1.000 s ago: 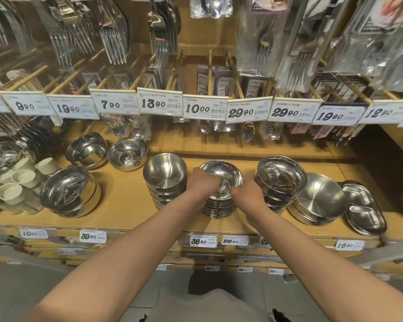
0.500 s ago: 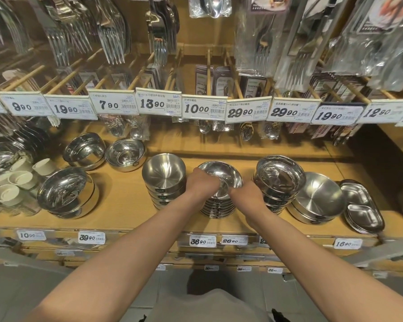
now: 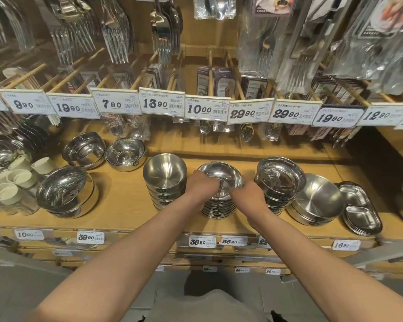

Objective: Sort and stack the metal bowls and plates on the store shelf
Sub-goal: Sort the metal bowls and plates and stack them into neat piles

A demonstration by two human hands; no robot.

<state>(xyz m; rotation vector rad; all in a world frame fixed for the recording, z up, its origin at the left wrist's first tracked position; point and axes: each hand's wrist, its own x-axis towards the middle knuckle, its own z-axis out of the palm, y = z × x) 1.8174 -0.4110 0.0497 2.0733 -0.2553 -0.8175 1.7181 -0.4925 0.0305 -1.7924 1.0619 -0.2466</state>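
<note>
**Both hands on the middle stack**

Left hand point(image 3: 203, 185) and right hand point(image 3: 247, 194) each curl around the near rim of the top bowl point(image 3: 221, 175) on the centre stack point(image 3: 218, 206), mid-shelf point(image 3: 126, 198). Bowl sits just beyond both hands, about equally near, so lifting it straight up looks like the obvious move.

At the centre of the frame a stack of shallow bowls point(image 3: 219, 201) stands on the shelf point(image 3: 126, 201), with the left hand point(image 3: 204, 183) at its left rim and the right hand point(image 3: 248, 194) at its right rim. Just left stands a stack of deeper bowls point(image 3: 164, 180); just right, another bowl stack point(image 3: 280, 182), then round pans point(image 3: 316, 201) and divided trays point(image 3: 361, 210) at right. Price tags point(image 3: 207, 110) run across above, with forks point(image 3: 116, 31) hanging at upper left.
</note>
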